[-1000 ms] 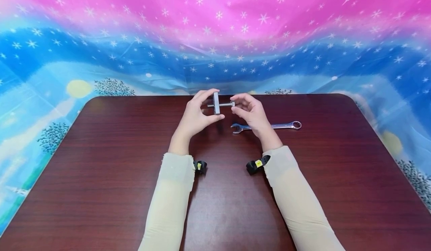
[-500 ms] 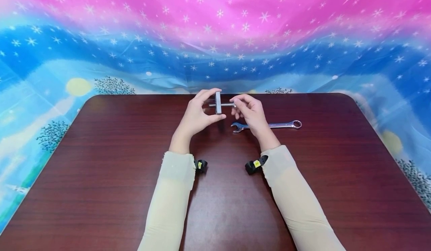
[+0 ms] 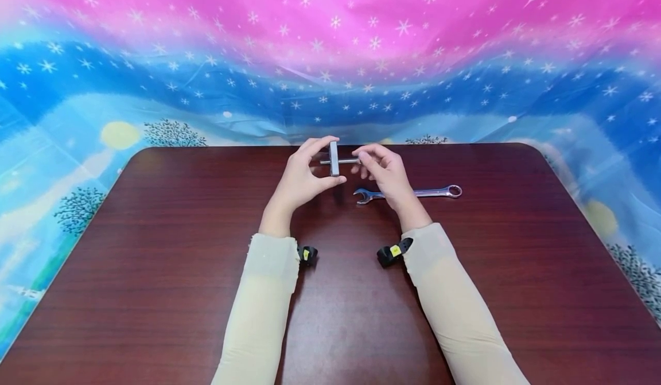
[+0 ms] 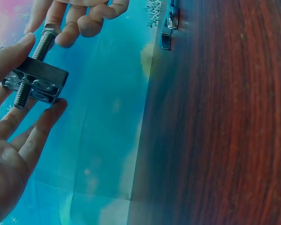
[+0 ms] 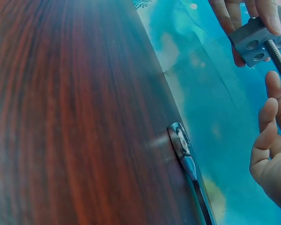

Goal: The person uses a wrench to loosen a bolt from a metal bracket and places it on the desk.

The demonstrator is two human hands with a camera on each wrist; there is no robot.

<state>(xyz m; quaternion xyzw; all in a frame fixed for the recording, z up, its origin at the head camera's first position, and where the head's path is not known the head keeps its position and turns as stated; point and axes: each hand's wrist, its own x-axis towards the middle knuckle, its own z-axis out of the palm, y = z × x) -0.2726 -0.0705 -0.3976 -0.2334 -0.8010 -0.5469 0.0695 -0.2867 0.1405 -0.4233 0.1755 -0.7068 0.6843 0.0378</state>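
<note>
Both forearms, in cream sleeves [image 3: 258,316], are pointing from the near edge of the table [image 3: 181,270] toward its far edge, converging slightly. The left hand [image 3: 302,172] and right hand [image 3: 389,172] are hovering above the surface near the middle of that far edge, facing each other. A black device [image 3: 308,255] is sitting at each wrist.

The table is showing dark reddish wood grain and rounded far corners. Beyond the far edge a pink and blue cloth [image 3: 330,46] is hanging, printed with snowflakes and trees. A chrome wrench [image 3: 436,192] is lying near the far edge, its ring end pointing toward the far right corner; the right hand is partly covering its shank.

The left thumb and fingertips are spreading wide and gripping opposite edges of a grey metal block [image 3: 334,158]. A threaded bolt [image 3: 348,160] is passing through the block, its tip protruding on the left. The right thumb and curled fingers are pinching the bolt's head end, apart from the block.
</note>
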